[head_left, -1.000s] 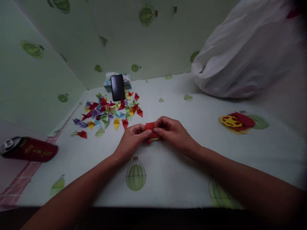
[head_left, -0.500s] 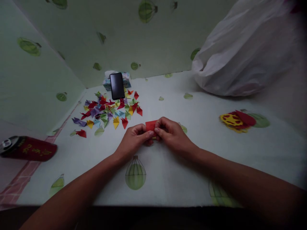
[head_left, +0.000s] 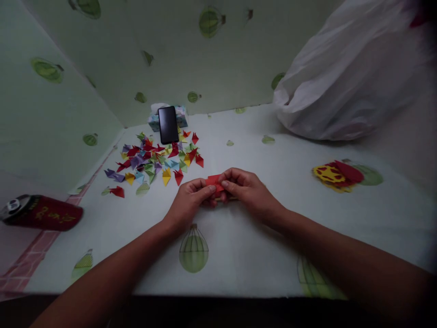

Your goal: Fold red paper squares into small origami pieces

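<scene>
A small piece of red paper (head_left: 214,179) is pinched between both hands above the middle of the table. My left hand (head_left: 193,196) grips its left side, thumb on top. On the right, my right hand (head_left: 244,189) has thumb and forefinger closed on the other side. Fingers cover much of the paper, so its folds are hard to make out. A thin yellowish edge shows under the fingers; I cannot tell what it belongs to. Beyond my left hand lies a heap of small folded paper cranes (head_left: 149,167) in several colours.
A black phone (head_left: 168,125) leans on a tissue box (head_left: 182,116) behind the cranes. At the left edge lies a red can (head_left: 48,213). Yellow and red paper cutouts (head_left: 332,175) lie on the right, below a big white plastic bag (head_left: 341,82). The tablecloth (head_left: 239,255) has balloon prints.
The fingers have shifted slightly on the red paper, and less of it shows above them now. Everything else sits a little lower in view, from a small head movement.
</scene>
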Demonstrator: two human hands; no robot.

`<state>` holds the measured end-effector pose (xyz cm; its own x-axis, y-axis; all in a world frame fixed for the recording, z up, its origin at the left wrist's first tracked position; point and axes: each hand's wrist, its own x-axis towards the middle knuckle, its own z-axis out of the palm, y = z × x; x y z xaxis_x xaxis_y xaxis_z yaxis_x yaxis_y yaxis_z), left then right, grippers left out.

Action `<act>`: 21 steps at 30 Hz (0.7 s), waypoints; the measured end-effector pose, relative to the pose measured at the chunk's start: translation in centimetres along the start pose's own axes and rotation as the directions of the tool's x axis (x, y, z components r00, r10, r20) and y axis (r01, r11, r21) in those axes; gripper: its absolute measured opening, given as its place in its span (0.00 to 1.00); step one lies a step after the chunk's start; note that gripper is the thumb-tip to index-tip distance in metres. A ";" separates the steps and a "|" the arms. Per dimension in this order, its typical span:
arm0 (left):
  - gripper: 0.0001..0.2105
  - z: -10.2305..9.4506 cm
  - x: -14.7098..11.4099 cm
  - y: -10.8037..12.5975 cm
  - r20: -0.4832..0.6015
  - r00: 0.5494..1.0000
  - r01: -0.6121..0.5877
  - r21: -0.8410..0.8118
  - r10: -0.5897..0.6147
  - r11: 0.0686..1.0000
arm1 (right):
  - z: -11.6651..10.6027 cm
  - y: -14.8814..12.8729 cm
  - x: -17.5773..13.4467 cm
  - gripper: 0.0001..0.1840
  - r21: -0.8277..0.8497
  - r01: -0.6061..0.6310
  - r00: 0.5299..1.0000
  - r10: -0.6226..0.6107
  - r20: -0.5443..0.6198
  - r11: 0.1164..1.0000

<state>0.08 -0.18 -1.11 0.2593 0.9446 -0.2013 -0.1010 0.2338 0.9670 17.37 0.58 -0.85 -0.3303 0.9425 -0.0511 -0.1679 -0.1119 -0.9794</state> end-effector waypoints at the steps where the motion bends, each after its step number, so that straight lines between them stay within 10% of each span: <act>1: 0.11 -0.1 0.0 0.0 0.007 1.000 -0.004 -0.005 0.004 1.000 | -0.1 0.0 0.0 0.04 0.019 0.000 1.000 -0.001 0.008 1.000; 21: 0.12 0.3 -0.3 0.8 -0.019 0.999 -0.041 0.189 0.045 0.981 | -0.2 0.4 -0.1 0.07 -0.261 0.086 0.994 -0.100 -0.041 0.961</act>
<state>0.23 -0.37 -0.28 0.2366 0.9583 -0.1601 0.0723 0.1470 0.9865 17.49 0.53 -1.24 -0.2735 0.9611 0.0390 0.0528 0.0555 -0.9971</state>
